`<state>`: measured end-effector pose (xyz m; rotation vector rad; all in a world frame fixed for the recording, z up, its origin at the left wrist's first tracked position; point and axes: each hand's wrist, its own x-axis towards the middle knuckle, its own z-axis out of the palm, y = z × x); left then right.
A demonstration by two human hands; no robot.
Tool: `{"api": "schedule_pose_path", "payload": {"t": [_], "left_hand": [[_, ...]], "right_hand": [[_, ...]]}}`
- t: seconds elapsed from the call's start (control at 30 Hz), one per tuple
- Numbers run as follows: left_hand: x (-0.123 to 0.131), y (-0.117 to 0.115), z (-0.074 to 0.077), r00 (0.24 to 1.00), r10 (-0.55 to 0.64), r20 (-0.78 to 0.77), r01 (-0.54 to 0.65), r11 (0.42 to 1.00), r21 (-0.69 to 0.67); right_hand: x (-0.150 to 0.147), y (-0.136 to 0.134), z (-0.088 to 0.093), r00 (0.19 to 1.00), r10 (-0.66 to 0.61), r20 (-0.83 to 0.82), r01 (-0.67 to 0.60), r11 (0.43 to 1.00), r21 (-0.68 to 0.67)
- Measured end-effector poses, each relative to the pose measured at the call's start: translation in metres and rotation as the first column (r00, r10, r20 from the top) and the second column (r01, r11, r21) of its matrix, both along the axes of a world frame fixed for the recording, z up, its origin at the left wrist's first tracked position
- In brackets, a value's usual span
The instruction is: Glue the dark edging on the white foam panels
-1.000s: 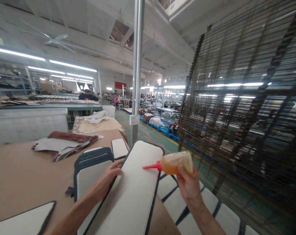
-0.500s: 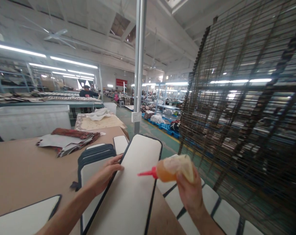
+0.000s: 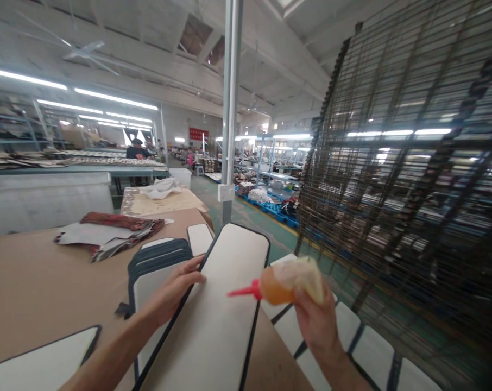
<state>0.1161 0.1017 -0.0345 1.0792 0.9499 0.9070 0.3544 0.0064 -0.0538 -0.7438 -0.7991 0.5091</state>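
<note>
Holding the bottle sideways, right grip slants upward.

In the lower middle of the frame are one left hand and one right hand, two in all, with one bottle and one long panel. Left of these stands one stack of panels, too tightly layered to count; above it lies one smaller panel, and in the lower left corner one cut-off panel. Several floor-side panels show at lower right. At mid-left are one cloth bundle and two white bins; at upper centre, one pole with one socket box.
</note>
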Motion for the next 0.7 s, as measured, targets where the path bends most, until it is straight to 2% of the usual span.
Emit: {"api": "schedule_pose_path", "payload": {"t": [0.07,0.13,0.2,0.27,0.3,0.33,0.4,0.43,0.5,0.57,0.63,0.7], "left_hand": [[0.001,-0.002,0.002,1.0,-0.021,0.011,0.021,1.0,0.002],[0.002,-0.002,0.004,1.0,-0.011,0.026,0.011,1.0,-0.014],[0.001,0.002,0.004,0.999,0.009,0.032,-0.007,0.999,-0.05],[-0.002,0.008,0.001,0.999,0.036,0.016,-0.034,0.996,-0.085],[-0.004,0.011,0.0,0.999,0.05,0.002,-0.05,0.994,-0.092],[-0.006,0.014,-0.001,0.998,0.066,-0.014,-0.067,0.993,-0.092],[-0.008,0.018,-0.003,0.995,0.092,-0.046,-0.095,0.992,-0.081],[-0.007,0.018,-0.003,0.995,0.083,-0.056,-0.087,0.993,-0.077],[-0.004,0.018,-0.001,0.998,0.025,-0.052,-0.029,0.997,-0.076],[0.001,0.016,0.001,0.999,-0.034,-0.026,0.032,0.996,-0.08],[0.007,0.017,0.0,0.998,-0.069,-0.007,0.068,0.994,-0.085],[0.011,0.02,-0.003,0.995,-0.095,0.002,0.095,0.991,-0.097]], "right_hand": [[0.017,0.019,0.018,0.993,-0.064,-0.103,0.071,0.996,0.056],[0.026,0.028,0.024,0.988,-0.082,-0.13,0.091,0.994,0.064],[0.022,0.019,0.014,0.99,-0.065,-0.123,0.07,0.997,0.034],[0.009,-0.001,-0.008,0.996,0.001,-0.089,-0.004,1.0,-0.028],[0.003,-0.012,-0.018,0.997,0.055,-0.061,-0.059,0.996,-0.065],[-0.003,-0.021,-0.027,0.987,0.161,0.006,-0.159,0.979,-0.13],[-0.008,-0.028,-0.031,0.978,0.199,0.061,-0.186,0.967,-0.175],[-0.008,-0.024,-0.028,0.987,0.155,0.051,-0.145,0.976,-0.159],[-0.002,-0.009,-0.014,0.999,-0.01,-0.045,0.007,0.997,-0.073],[0.005,0.007,-0.002,0.992,-0.088,-0.088,0.087,0.996,-0.012],[0.005,0.01,-0.003,0.992,-0.099,-0.076,0.099,0.995,-0.003],[0.0,-0.001,-0.016,1.0,-0.028,0.014,0.029,0.999,-0.044]]}}
